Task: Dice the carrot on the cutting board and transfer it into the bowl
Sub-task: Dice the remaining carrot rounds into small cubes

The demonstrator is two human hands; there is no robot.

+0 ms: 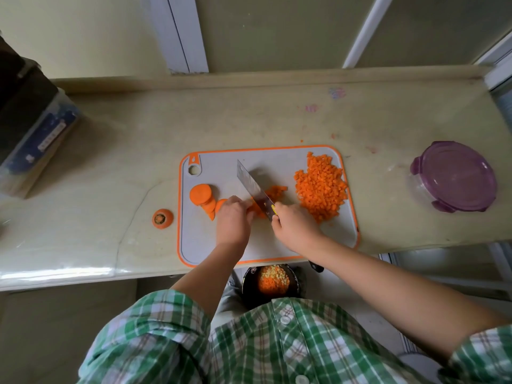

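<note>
Right hand (293, 225) grip clamped round the knife (250, 184); left hand (234, 217) grip curled onto the carrot strips (254, 209), steadying them for cutting; diced carrot (321, 187) heaped aside on the cutting board (277, 162).

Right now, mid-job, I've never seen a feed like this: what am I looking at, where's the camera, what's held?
No machine here: one camera on a person's head looks down at their bare hands. The right hand grips a knife over the orange-rimmed cutting board. The left hand, fingers curled, holds carrot pieces beside the blade. Also on the board: carrot slices at left, a diced pile at right. On the counter lie a carrot top and a purple-lidded container. A bowl holding dice shows below the counter's near edge.
</note>
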